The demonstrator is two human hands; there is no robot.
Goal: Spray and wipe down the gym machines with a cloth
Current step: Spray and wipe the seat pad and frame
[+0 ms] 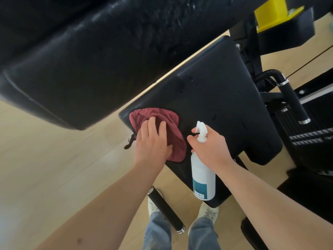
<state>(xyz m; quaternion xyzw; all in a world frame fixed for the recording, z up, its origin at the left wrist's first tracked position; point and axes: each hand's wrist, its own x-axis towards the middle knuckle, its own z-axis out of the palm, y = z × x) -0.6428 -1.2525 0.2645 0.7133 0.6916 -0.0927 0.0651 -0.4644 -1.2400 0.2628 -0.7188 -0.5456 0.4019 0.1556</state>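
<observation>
Sweep your left hand (153, 141), fingers spread flat on the cloth (173, 120), across the droplet-wet seat (216, 91), with your right hand (211, 147) clamped round the bottle (203, 177).

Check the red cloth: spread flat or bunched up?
Bunched. The red cloth shows ridges and folds under the left hand, which presses it on the black seat pad.

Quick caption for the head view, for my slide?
Left hand presses a red cloth on the black seat pad while the right hand holds a spray bottle.
</observation>
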